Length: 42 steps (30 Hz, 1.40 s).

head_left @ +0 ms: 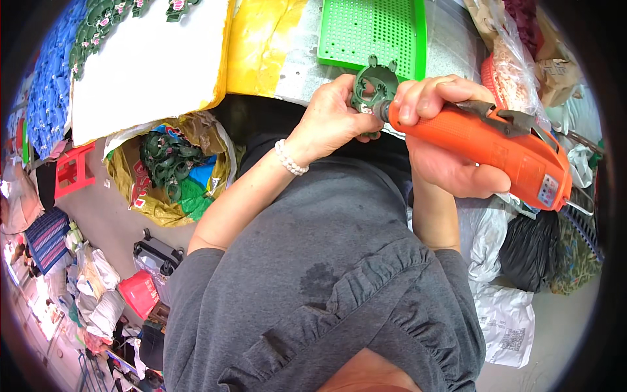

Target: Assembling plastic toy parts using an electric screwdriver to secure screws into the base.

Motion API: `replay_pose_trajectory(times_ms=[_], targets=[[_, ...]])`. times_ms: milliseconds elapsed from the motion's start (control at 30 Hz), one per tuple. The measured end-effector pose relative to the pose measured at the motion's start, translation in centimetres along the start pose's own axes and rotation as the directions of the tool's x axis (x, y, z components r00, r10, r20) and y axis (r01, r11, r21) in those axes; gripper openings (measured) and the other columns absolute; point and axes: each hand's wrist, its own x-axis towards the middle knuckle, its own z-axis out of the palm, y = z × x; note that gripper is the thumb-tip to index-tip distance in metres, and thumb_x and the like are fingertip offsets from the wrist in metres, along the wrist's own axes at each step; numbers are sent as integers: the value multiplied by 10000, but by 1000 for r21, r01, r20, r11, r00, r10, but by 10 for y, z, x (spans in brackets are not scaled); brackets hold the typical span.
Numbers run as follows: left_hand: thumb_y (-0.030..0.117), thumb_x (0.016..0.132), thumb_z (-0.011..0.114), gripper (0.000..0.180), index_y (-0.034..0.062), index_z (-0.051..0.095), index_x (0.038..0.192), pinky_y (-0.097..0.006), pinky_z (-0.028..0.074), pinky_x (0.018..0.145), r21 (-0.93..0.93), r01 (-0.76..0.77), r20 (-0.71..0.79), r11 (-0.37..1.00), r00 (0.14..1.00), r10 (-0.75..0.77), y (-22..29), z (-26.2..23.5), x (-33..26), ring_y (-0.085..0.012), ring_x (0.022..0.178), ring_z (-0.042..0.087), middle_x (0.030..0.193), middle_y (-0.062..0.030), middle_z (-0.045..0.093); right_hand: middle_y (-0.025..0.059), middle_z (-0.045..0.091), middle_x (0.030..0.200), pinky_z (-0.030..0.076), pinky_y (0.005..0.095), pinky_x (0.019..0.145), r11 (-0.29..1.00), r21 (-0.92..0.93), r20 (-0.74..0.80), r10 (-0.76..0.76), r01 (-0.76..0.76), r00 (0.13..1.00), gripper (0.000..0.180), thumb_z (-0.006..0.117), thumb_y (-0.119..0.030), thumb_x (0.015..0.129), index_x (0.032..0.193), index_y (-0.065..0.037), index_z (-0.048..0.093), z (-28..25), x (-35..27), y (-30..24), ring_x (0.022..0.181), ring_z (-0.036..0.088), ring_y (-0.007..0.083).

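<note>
My left hand (336, 116) is closed on a dark green plastic part (376, 83), ring-shaped with small tabs on its top edge. In my right hand (434, 130) is an orange electric screwdriver (483, 147), its body lying across my palm and my fingers wrapped over it. The tool's dark tip meets the lower side of the green part, close to my left fingertips. Exactly what the tip touches is hidden by my fingers. Just beyond my hands lies a bright green perforated tray (366, 39).
A white board (150, 65) with similar green parts along its far edge lies at left. Below it stands a yellow sack (170, 212) holding more green parts. Blue parts (49, 85) are heaped far left, beside a red stool (75, 170). Plastic bags (486, 242) sit at right.
</note>
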Motion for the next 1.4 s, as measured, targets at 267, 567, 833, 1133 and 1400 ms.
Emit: replay_pose_trajectory(times_ms=[267, 567, 833, 1133, 1400], targets=[[-29, 693, 650, 319, -34, 479, 962, -245, 506, 497, -15, -61, -68, 998, 996, 60, -10, 2, 1, -150, 612, 625, 751, -101, 609, 106, 535, 816, 475, 340, 674, 999, -34, 20, -28, 29, 999, 908, 625, -736, 578, 1045, 30, 482, 4, -6, 2, 717, 549, 215], [24, 753, 642, 287, 20, 522, 1013, -229, 526, 568, 18, -32, -75, 999, 997, 33, -9, 3, 1, -128, 719, 632, 827, -44, 621, 88, 509, 822, 441, 378, 641, 981, -151, 92, -108, 122, 990, 870, 512, -761, 687, 1089, 9, 481, 0, -10, 7, 701, 522, 215], [4, 727, 662, 384, 5, 462, 1055, -247, 535, 562, -114, -29, -15, 993, 999, 28, -5, -5, -19, -168, 660, 643, 835, -95, 618, 88, 530, 951, 410, 350, 717, 975, 208, 24, 68, -71, 997, 921, 569, -762, 640, 1205, -44, 455, 2, 6, -25, 790, 504, 211], [17, 694, 724, 486, -7, 492, 1120, -246, 529, 596, 20, -251, -326, 968, 913, 244, 11, -67, -99, -129, 715, 613, 875, -79, 594, 63, 452, 809, 334, 330, 696, 990, -50, -140, 120, -128, 983, 878, 541, -770, 633, 1089, -20, 518, -25, 8, -48, 698, 464, 178], [83, 693, 744, 753, -28, 307, 1295, -301, 522, 755, 357, -210, -774, 910, 478, 414, -5, -175, -190, -213, 930, 590, 1153, -172, 517, 80, 493, 811, 375, 321, 647, 991, -88, -135, 86, -99, 987, 828, 522, -722, 705, 1095, 7, 496, -13, 7, -26, 667, 492, 184]])
